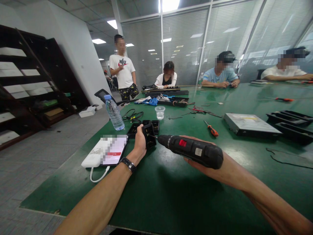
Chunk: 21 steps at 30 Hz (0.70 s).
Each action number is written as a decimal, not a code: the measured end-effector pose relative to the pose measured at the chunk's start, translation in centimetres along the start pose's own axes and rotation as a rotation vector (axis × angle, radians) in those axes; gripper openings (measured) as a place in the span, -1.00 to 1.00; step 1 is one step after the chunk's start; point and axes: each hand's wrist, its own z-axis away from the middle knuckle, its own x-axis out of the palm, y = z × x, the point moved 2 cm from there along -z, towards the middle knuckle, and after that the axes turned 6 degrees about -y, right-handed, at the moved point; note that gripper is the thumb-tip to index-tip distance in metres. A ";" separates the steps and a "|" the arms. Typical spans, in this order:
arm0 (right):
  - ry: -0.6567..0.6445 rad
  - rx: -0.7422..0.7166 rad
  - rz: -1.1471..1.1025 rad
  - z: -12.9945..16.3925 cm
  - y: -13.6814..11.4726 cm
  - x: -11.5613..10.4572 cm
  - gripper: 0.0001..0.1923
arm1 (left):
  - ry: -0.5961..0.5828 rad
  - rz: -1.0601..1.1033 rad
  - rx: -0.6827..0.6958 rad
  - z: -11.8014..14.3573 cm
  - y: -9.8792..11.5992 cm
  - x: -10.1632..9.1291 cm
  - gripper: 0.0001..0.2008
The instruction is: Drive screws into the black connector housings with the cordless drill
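Observation:
My right hand (195,161) grips a black electric screwdriver (193,150) with a red switch, held level, its tip pointing left at a small black plastic part (149,136). My left hand (140,143) holds that black part upright on the green table (171,195), thumb side toward me; a dark watch sits on the wrist. More black plastic pieces (146,125) lie just behind the held part.
A phone on a white power bank (107,151) lies left of my hand. A water bottle (113,112), a clear cup (160,112), an orange screwdriver (211,129), an optical drive (250,124) and black trays (290,122) are on the table. Several people are at the far end.

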 end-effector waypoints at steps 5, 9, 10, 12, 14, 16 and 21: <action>0.012 0.001 -0.012 0.1 0.0 0.1 -0.42 | 0.003 -0.006 -0.012 0.1 0.1 0.1 -0.56; 0.013 0.008 -0.025 0.2 0.1 0.1 -0.36 | -0.014 0.009 -0.005 0.2 0.2 0.1 -0.57; 0.009 0.010 -0.026 0.2 0.2 0.1 -0.36 | -0.018 0.013 -0.008 0.2 0.2 0.1 -0.57; 0.008 0.004 -0.024 0.3 0.2 0.0 -0.40 | -0.014 0.010 -0.007 0.2 0.1 0.0 -0.57; 0.009 -0.004 -0.015 0.3 0.0 0.0 -0.44 | -0.003 -0.003 0.003 0.1 0.0 -0.1 -0.58; 0.014 -0.007 -0.008 0.3 -0.1 -0.1 -0.43 | 0.002 -0.006 0.013 0.0 -0.1 -0.1 -0.58; 0.008 0.005 -0.033 0.1 -0.1 0.0 -0.36 | 0.006 0.018 -0.008 -0.1 -0.1 0.0 -0.56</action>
